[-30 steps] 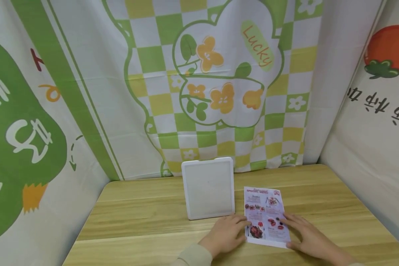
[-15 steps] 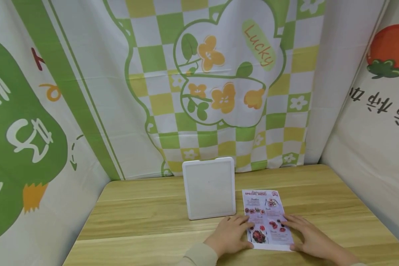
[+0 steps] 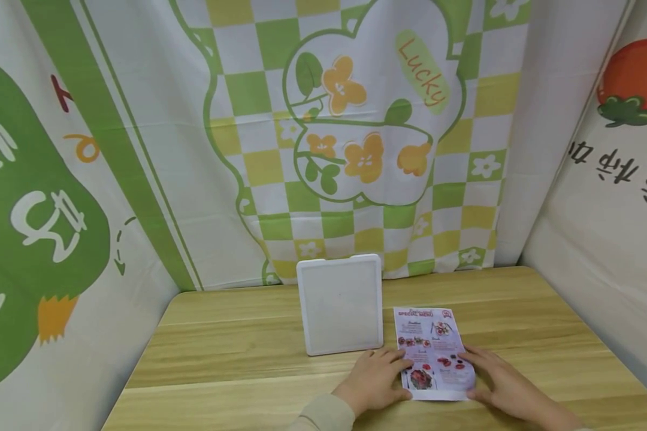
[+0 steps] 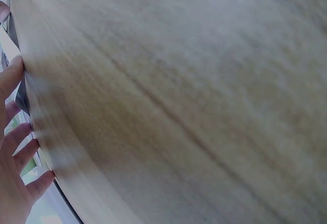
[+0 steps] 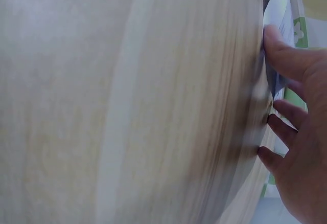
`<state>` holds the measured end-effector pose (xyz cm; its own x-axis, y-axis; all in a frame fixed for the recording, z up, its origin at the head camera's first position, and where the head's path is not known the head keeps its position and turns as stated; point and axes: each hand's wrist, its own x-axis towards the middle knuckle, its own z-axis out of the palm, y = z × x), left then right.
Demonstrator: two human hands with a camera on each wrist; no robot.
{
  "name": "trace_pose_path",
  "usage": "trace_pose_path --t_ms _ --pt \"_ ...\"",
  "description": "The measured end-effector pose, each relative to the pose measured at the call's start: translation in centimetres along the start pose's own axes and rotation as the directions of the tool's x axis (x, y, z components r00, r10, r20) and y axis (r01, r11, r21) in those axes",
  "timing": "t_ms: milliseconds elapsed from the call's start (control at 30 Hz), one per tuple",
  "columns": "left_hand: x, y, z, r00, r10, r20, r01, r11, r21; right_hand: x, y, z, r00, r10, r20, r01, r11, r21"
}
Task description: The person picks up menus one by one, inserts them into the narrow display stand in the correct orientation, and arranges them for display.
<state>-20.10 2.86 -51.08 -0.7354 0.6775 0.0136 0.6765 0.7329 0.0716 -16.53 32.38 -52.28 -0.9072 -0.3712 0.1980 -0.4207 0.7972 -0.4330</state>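
A printed menu sheet (image 3: 427,350) headed "SPECIAL MENU" lies on the wooden table between my two hands. My left hand (image 3: 373,381) holds its left edge, the thumb by the near corner and the fingertips over the side. On the opposite edge my right hand (image 3: 500,383) pinches the sheet near its bottom corner, where the paper bows upward. From the right wrist view, the raised paper (image 5: 276,9) shows beside the thumb, with the other fingertips down at the tabletop. In the left wrist view, the left hand (image 4: 15,168) has its fingers spread along the sheet's side.
A white rectangular framed panel (image 3: 341,306) stands upright on the table (image 3: 221,353), just left of the menu. Behind the table hangs a green and yellow checked cloth (image 3: 350,224). Printed white cloths flank both sides.
The menu slid slightly toward me, its top edge shifting left, and its lower right side now curls up. My left hand moved a little to the right. The white panel stays put.
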Motion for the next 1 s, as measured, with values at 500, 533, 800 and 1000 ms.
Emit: trace_pose_path --t_ms 500,533,800,1000 --pt "-0.1 -0.2 0.3 1.0 0.006 -0.005 -0.006 1.0 -0.021 0.8 -0.9 -0.1 0.986 0.165 -0.001 -0.162 0.966 0.2" --pt "-0.1 -0.2 0.3 1.0 0.007 -0.004 -0.007 1.0 -0.028 0.9 -1.1 -0.1 0.983 0.182 -0.013 -0.176 0.963 0.205" --pt "-0.1 -0.3 0.3 1.0 -0.002 0.019 0.004 0.997 -0.083 2.4 -1.9 0.8 0.94 0.268 -0.21 -0.232 0.956 0.181" --pt "-0.3 0.0 0.2 0.999 -0.031 -0.024 0.028 0.992 -0.124 2.9 -2.1 1.2 0.899 0.328 -0.291 -0.285 0.941 0.179"
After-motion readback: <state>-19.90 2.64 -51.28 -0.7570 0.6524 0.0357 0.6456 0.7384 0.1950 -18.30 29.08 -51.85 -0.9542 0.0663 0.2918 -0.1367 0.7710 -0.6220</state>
